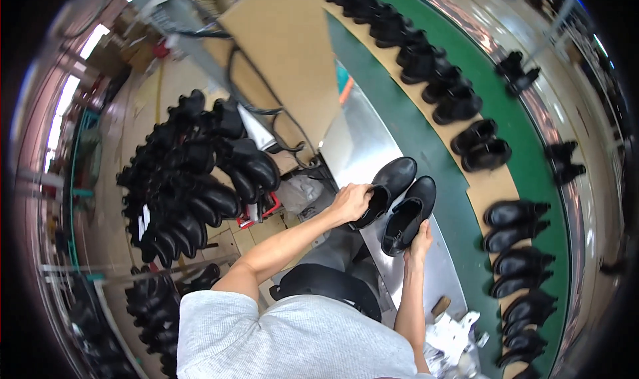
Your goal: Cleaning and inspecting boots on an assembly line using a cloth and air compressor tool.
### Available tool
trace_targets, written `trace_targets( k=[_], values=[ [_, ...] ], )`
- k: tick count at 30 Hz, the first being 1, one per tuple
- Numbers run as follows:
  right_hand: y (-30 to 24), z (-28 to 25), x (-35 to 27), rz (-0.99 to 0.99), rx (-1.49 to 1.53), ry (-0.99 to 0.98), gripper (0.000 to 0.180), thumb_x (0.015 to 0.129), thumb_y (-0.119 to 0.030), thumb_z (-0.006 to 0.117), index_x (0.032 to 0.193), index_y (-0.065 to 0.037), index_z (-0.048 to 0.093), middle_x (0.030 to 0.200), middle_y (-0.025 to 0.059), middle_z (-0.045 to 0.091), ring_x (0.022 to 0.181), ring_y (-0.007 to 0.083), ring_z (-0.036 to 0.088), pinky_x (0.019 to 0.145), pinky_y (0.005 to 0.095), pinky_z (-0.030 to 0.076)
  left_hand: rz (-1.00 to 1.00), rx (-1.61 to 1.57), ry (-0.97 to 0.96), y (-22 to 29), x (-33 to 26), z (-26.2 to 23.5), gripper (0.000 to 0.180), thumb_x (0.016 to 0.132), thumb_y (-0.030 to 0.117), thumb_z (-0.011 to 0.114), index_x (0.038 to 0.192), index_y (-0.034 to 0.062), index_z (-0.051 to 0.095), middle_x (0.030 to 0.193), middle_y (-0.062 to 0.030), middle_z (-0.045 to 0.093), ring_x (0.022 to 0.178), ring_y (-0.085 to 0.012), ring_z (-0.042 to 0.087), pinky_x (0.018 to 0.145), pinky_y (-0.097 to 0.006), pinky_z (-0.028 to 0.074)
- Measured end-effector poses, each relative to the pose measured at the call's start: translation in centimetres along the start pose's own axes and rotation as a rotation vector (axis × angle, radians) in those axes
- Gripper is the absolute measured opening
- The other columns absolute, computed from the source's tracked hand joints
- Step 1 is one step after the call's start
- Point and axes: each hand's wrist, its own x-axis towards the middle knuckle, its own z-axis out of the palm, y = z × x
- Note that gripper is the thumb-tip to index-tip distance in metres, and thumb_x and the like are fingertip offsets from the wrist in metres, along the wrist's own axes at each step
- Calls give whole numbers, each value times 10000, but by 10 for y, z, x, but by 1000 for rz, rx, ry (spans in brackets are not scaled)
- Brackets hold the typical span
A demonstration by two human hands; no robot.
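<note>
Hands (pixel 351 203) (pixel 419 242) hold black shoes (pixel 399 174) between clustered footwear (pixel 200 198) and green belt (pixel 491 89).

No readable text found.
A small pale marking (pixel 397 235) is seen on the insole (pixel 404 219) of the right black shoe (pixel 422 192) of the held pair, too small to be read. White slips (pixel 144 219) are seen among the shoes massed at left (pixel 194 202); no lettering can be made out.

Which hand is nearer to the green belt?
Right. The right hand holds the right shoe, on the side toward the green belt. The left hand grips the left shoe, farther from it.
</note>
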Motion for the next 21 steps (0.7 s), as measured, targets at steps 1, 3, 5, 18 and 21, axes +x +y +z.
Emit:
trace_targets(
  k=[1,3,5,18,21],
  values=[
    [-1,9,6,-1,-12,-43,453,947,-321,476,1259,7,452,1089,66,586,922,171,570,765,305,460,-7,18,34,1,0,-8,298,867,210,457,1032,21,618,914,-269,609,893,-435,577,806,-479,455],
    [-16,46,0,147,-304,-249,525,930,-371,486,1301,-7,413,1159,64,568,1074,208,517,859,385,417,-122,57,47,-13,6,-27,307,869,241,452,996,21,625,892,-264,616,889,-439,575,804,-484,455],
    [-24,62,-4,124,-610,-317,577,907,-417,502,1326,-30,416,1243,68,528,1181,237,439,918,434,363,-192,29,50,-26,5,-38,337,869,282,452,1017,23,609,935,-259,615,917,-426,577,810,-481,457],
    [3,57,-48,-294,-657,96,351,872,-236,587,1164,-45,548,1087,48,575,989,154,517,798,325,416,79,-262,-268,-166,-122,-191,444,886,276,541,1197,-40,515,1047,-175,640,964,-242,626,849,-320,475],
    [-6,107,-75,-641,-596,133,286,865,-131,579,1126,-15,567,1033,66,567,932,166,540,808,315,439,86,-303,-232,-199,-113,-234,379,890,201,545,1171,-52,524,1007,-177,652,924,-226,640,816,-314,490]
  ],
)
